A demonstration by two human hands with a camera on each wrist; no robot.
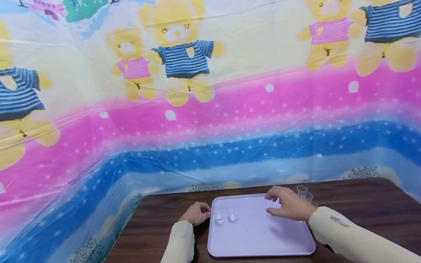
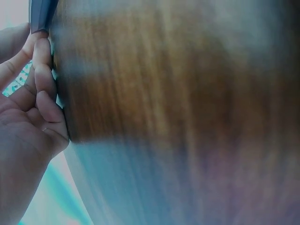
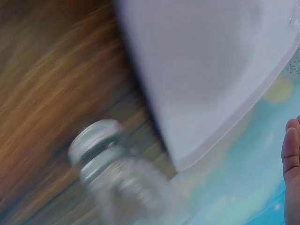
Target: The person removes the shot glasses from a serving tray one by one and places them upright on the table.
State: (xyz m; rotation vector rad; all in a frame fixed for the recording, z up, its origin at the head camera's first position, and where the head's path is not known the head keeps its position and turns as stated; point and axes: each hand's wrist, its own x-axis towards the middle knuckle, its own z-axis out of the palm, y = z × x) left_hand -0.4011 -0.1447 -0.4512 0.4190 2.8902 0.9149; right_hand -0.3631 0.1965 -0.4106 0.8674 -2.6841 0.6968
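A pale lilac tray [image 1: 260, 237] lies on the dark wooden table. My left hand [image 1: 196, 213] is at its left rim, the fingers curled and the thumb and forefinger pinching the tray edge [image 2: 42, 16] in the left wrist view. Two small clear glasses, a left one [image 1: 219, 215] and a right one [image 1: 232, 213], stand on the tray near that hand. Over the tray's right side hovers my right hand [image 1: 289, 204], thumb and fingers spread apart with nothing between them. Only some fingertips [image 3: 291, 145] of it show in the right wrist view.
Several more clear glasses [image 1: 302, 191] stand on the table [image 1: 158, 223] right of the tray, partly hidden behind my right hand. They appear blurred as glasses [image 3: 126, 183] in the right wrist view. A bear-print cloth [image 1: 230, 109] hangs behind the table.
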